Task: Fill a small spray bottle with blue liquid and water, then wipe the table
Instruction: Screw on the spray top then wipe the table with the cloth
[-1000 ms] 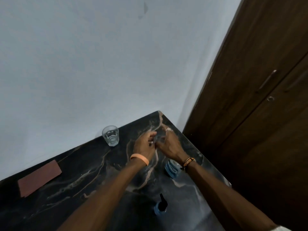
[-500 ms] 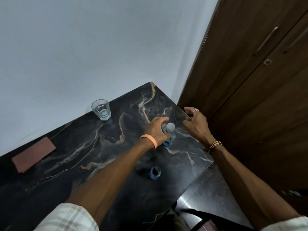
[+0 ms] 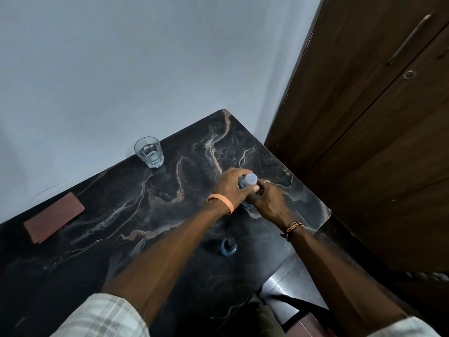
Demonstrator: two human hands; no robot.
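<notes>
Bottle (image 3: 249, 179) upright in 2 hands: left hand (image 3: 229, 187) curled round its upper part, right hand (image 3: 267, 203) lower down.

Of the blue bottle (image 3: 250, 179) I see only the pale cap and a sliver of base; the left hand (image 3: 230, 185) and right hand (image 3: 268, 203) cover the rest. Nearer me from it, the small spray bottle (image 3: 228, 248) is too small to read its fill.

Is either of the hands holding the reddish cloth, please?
No, the reddish cloth lies flat on the table, apart from the left hand and right hand.
</notes>
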